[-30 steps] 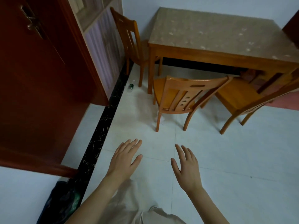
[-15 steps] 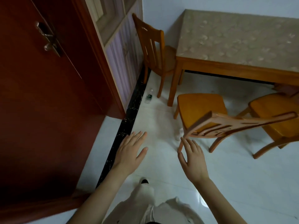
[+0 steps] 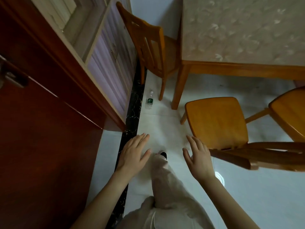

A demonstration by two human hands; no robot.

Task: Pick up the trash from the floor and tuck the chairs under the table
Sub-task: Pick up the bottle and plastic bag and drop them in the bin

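Two hands are reaching out over the floor [image 3: 247, 195], the left hand [image 3: 133, 154] and the right hand [image 3: 198, 156], both spread flat with straight fingers, apart and holding nothing. One bottle [image 3: 150, 100] is lying on the floor beside the black strip [image 3: 133, 109], near a leg of the far chair [image 3: 148, 43]. Three chairs are standing by the one table [image 3: 239, 68]: the far chair at its end, the near chair [image 3: 216, 121] just beside the right hand, and the side chair [image 3: 290, 113] to the right.

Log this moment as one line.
left hand: open, empty | right hand: open, empty | bottle: on floor | near chair: not tucked
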